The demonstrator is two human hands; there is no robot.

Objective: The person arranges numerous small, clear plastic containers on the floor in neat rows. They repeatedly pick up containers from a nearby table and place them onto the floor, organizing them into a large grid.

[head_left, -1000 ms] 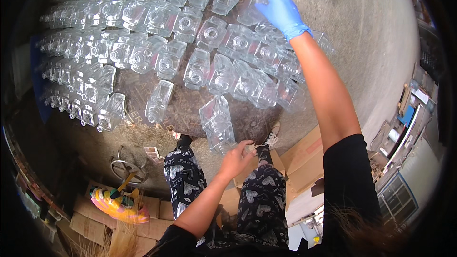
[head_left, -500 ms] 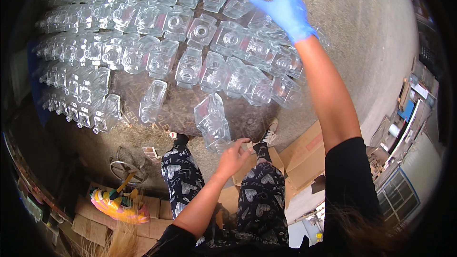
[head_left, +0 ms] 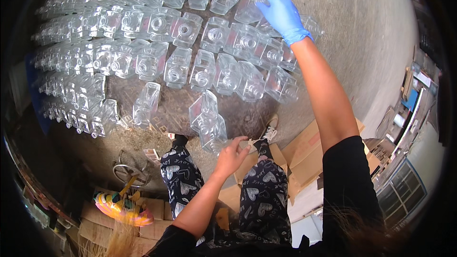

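Many clear, square-shouldered glass bottles [head_left: 185, 31] stand in rows before me. My right hand [head_left: 282, 16], in a blue glove, reaches to the far right of them. Its thumb and forefinger are closed around the neck of a bottle [head_left: 247, 9] at a row's end. The other fingers are partly hidden behind the hand. My bare left hand [head_left: 232, 156] hovers over my lap with loosely bent fingers, thumb and forefinger apart, holding nothing. Nearest to it are two overlapping glass bottles [head_left: 208, 121] at the near edge.
The bottles stand on a dark brown printed surface [head_left: 176, 107]. A single bottle [head_left: 146, 104] stands apart at near left. Cardboard boxes [head_left: 307, 150] lie by my right leg. At lower left are a metal handwheel [head_left: 129, 170] and a yellow-and-pink object [head_left: 121, 209].
My right hand has drawn slightly nearer, its spread thumb and forefinger closing on the bottle's neck. My left hand has barely moved. The view has shifted slightly.
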